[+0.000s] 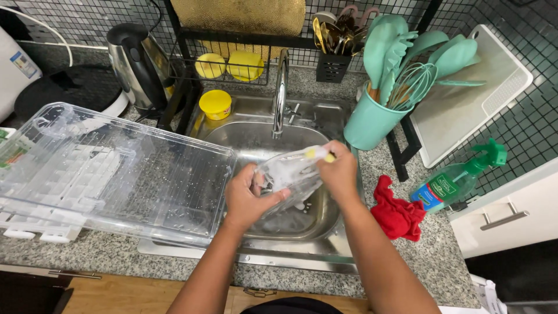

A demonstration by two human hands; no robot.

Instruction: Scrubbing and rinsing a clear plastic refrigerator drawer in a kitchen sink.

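Over the sink [325, 229], the left hand [249, 197] grips a clear plastic container [289, 174], its long axis running near-left to far-right. The right hand [339, 172] pinches a yellow sponge [318, 154] against its far-right end.

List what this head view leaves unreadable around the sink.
- Clear container: shape blurred by foam and both hands.
- Right hand: its grip covers a yellow scrubber; kind unclear.
- Left hand: fingertips hidden behind the container.
- Sink drain: covered by the hands.
- Spray bottle label: too small.
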